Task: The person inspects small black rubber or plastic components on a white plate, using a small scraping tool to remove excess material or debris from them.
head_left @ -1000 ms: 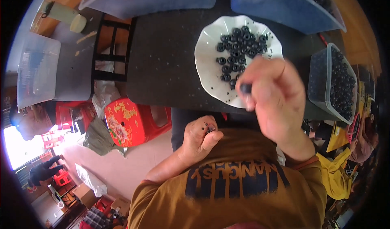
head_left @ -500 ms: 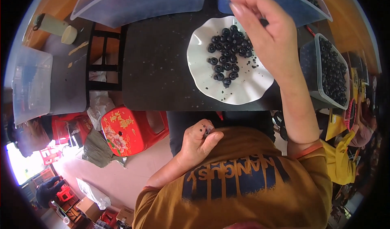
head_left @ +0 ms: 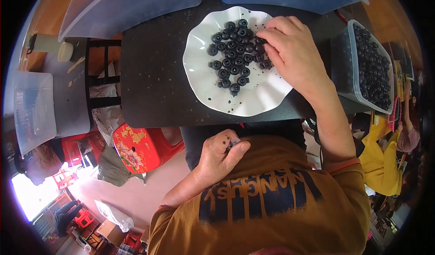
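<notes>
A white plate with a wavy rim (head_left: 197, 51) lies near the table's front edge. Several small black round parts (head_left: 231, 54) with holes in their tops are gathered on it, among scattered black crumbs. My right hand (head_left: 297, 53) reaches over the plate's right side, thumb and fingers pinched around one black part at the edge of the cluster; the fingers partly hide it. Close to my body, below the table edge, my left hand (head_left: 218, 154) is closed. A small greyish thing shows between its thumb and fingers, mostly hidden, and black specks stick to the skin.
A clear box (head_left: 343, 62) full of black parts stands right of the plate. Two large translucent bins (head_left: 145, 3) line the table's far side. A red stool (head_left: 154, 139) stands at the left, beyond it a clear box (head_left: 34, 105) and a bottle (head_left: 45, 43).
My right hand has come down from above the plate to the black parts, fingertips now among them. The view has shifted, so plate and bins appear further left. My left hand stays closed.
</notes>
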Demonstrator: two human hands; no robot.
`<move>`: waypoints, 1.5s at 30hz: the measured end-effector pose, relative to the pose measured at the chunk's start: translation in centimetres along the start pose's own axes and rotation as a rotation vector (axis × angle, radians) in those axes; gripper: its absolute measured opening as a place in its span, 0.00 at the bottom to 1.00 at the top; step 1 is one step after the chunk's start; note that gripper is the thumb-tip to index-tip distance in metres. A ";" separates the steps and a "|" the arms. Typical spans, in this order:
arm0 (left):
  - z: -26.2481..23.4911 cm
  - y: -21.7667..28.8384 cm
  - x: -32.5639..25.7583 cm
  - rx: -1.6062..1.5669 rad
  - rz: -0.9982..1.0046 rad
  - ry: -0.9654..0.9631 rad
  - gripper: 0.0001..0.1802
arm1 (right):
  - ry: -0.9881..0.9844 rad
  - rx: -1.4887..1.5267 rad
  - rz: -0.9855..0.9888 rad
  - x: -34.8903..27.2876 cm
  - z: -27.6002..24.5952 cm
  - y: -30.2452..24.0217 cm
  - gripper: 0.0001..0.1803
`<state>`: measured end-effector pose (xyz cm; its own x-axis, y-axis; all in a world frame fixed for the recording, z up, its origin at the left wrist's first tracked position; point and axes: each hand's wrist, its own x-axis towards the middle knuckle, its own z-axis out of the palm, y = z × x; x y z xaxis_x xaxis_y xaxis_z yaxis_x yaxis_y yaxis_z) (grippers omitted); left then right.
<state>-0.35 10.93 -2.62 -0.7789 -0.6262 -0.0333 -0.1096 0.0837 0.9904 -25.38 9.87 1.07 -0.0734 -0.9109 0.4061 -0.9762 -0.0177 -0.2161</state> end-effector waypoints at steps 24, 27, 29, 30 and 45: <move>-1.6 2.0 0.3 -0.176 0.043 0.045 0.13 | -0.084 1.525 0.514 -3.4 -3.1 -5.8 0.11; -2.5 2.6 1.2 -0.158 0.149 0.065 0.14 | -0.157 1.727 0.598 -4.4 -2.9 -8.7 0.12; -2.7 2.9 2.0 -0.144 0.295 0.074 0.15 | -0.221 1.848 0.586 -4.8 -2.2 -8.9 0.10; -2.6 2.8 2.2 -0.141 0.303 0.087 0.17 | -0.266 1.964 0.571 -4.9 -1.9 -8.9 0.11; -2.5 2.5 1.2 0.032 0.244 0.107 0.25 | -0.403 2.079 0.534 -6.4 -1.5 -10.4 0.10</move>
<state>-0.02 8.47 0.13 -0.7154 -0.6624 0.2222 0.0525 0.2661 0.9625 -15.08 16.49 2.05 0.1181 -0.9882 -0.0974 0.6886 0.1521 -0.7090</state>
